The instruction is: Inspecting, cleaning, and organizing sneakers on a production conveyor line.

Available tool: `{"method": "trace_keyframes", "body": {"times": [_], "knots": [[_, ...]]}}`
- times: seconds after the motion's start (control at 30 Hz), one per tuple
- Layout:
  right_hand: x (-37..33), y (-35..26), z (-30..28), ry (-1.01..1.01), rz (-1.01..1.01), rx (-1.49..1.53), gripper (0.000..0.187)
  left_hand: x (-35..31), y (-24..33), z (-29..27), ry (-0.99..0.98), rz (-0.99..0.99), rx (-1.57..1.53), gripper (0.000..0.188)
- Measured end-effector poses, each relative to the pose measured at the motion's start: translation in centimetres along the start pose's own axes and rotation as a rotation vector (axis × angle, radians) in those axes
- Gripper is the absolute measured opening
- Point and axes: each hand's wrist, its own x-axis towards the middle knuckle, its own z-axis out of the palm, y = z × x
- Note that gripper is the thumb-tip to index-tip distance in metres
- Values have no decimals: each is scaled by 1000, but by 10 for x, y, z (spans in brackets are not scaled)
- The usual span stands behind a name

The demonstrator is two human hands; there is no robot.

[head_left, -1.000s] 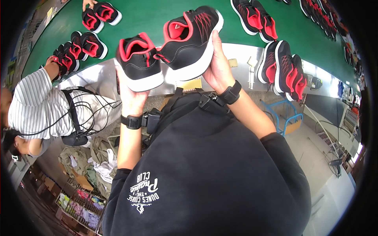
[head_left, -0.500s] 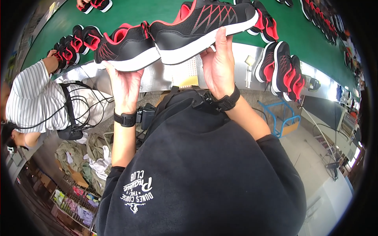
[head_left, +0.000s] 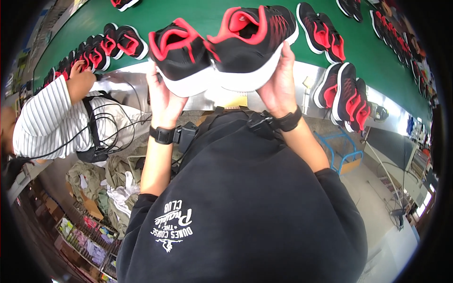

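Note:
Raised in front of me are two black sneakers with red linings and white soles, side by side with their heels towards me. My left hand (head_left: pixel 165 94) grips the left sneaker (head_left: pixel 184 65) from below at its sole. The right sneaker (head_left: pixel 243 63) rests in my right hand (head_left: pixel 280 87), whose thumb lies up along the white sole's outer side. Their heels touch or nearly touch in the middle. The red collars and openings show from above; most of my fingers are hidden under the soles.
A green work table (head_left: pixel 188 10) with a metal front edge spans the far side. Matching sneakers (head_left: pixel 347 94) stand at the right edge, with more rows beyond. At left, a co-worker in a striped sleeve (head_left: pixel 42 111) reaches to a shoe row. A blue metal frame (head_left: pixel 340 151) stands below right.
Both sneakers have turned from showing their sides to showing heels and openings. My hands have shifted slightly right with them. The co-worker's hand has moved along the shoe row.

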Motion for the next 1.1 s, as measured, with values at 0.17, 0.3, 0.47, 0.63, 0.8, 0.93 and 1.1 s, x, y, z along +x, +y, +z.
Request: {"method": "trace_keyframes", "body": {"times": [0.17,0.3,0.47,0.63,0.8,0.93,1.1], "knots": [[35,-7,-48,-220,303,-12,47,15,13,-5,-11,32,135,59],[36,0,-51,-217,103,-357,46,26,-8,9,204,350,677,69],[38,1,-52,-262,30,-434,48,26,-21,30,177,485,896,66],[43,7,-53,-246,-44,-425,47,28,-9,29,123,349,815,65],[48,7,-53,-260,-31,-341,46,29,-8,46,141,332,783,68],[47,1,-53,-266,28,-316,51,32,-6,35,216,424,863,65],[46,-1,-52,-282,-17,-346,51,39,-3,14,155,399,768,56]]}}
